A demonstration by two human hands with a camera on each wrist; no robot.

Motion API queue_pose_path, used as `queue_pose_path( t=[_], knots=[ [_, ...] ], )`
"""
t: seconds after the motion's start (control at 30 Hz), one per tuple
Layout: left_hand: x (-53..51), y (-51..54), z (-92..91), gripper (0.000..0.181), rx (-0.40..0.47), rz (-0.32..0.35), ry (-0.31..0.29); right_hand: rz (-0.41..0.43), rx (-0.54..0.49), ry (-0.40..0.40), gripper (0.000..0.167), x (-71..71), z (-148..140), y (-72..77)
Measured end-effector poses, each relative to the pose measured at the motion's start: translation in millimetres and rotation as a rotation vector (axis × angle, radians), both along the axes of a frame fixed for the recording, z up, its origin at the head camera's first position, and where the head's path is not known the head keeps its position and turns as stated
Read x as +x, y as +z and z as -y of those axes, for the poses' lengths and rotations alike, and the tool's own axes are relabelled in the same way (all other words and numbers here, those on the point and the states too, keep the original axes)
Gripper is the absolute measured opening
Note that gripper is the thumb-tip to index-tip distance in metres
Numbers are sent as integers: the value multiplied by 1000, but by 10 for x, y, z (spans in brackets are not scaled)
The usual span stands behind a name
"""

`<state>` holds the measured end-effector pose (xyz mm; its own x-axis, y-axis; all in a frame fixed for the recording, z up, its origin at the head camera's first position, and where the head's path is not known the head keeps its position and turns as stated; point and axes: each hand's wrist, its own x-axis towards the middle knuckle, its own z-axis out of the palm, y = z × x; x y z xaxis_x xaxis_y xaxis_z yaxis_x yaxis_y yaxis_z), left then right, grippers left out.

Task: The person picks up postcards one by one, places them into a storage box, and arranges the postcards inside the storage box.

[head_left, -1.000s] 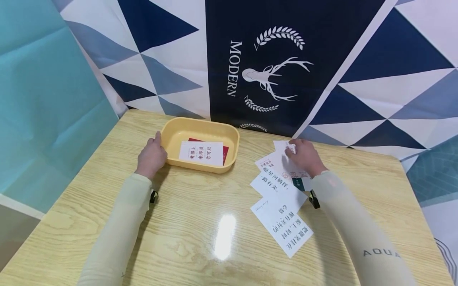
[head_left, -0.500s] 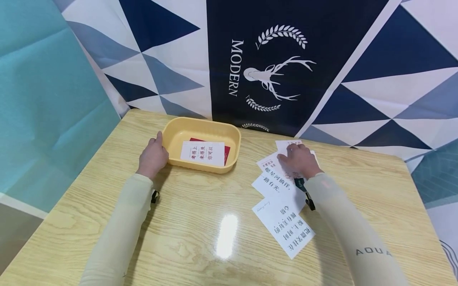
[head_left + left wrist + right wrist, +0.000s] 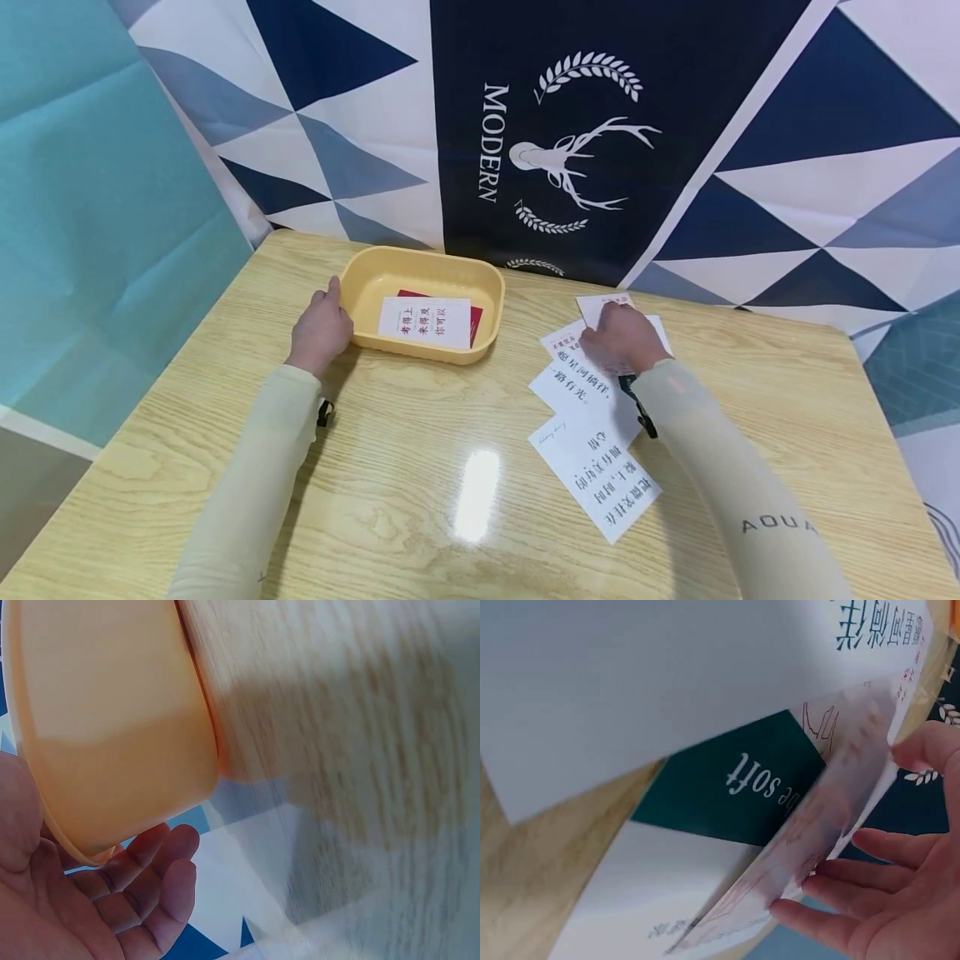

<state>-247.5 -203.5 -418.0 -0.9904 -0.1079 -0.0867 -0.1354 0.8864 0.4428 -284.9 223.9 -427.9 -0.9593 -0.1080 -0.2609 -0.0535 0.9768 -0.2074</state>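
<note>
At the left, my left hand (image 3: pixel 321 329) grips the end of a yellow plastic basin (image 3: pixel 427 260); the left wrist view shows the thumb and curled fingers at its rim (image 3: pixel 75 851). In the basin a white card (image 3: pixel 423 323) with red characters lies over a red card (image 3: pixel 476 320). My right hand (image 3: pixel 624 337) is over a spread of overlapping cards. In the right wrist view its thumb and fingertips pinch the edge of a white card with red print (image 3: pixel 804 832), tilted up from the others. Beneath it shows a dark green card (image 3: pixel 724 791) lettered "be soft".
Nearer me lie a white card with dark characters (image 3: pixel 572 385) and another white card (image 3: pixel 596 479), partly overlapping. Another card (image 3: pixel 596 307) lies beyond my right hand. A patterned cloth (image 3: pixel 525 167) stands up behind the wooden table (image 3: pixel 360 500).
My right hand has drawn back slightly toward me and to the left from the farthest card, and its fingers have come closer together. My left hand stays at the basin.
</note>
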Motion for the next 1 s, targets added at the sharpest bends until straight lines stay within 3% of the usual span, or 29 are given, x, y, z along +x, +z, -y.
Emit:
queue_pose_path(
  t=[0.2,0.4,0.63,0.83,1.0],
  knots=[
    [0,-4,-5,58,6,3,6,2,60,37,30,25,79,-8],
    [-3,-7,-7,58,6,15,5,-115,163,142,41,64,165,15],
    [-2,4,-11,58,17,17,4,-182,240,221,37,130,181,59],
    [-14,3,-10,58,17,17,4,-279,314,253,39,192,157,142],
    [-12,7,-3,58,11,23,7,-349,305,280,40,271,185,235]
  ],
)
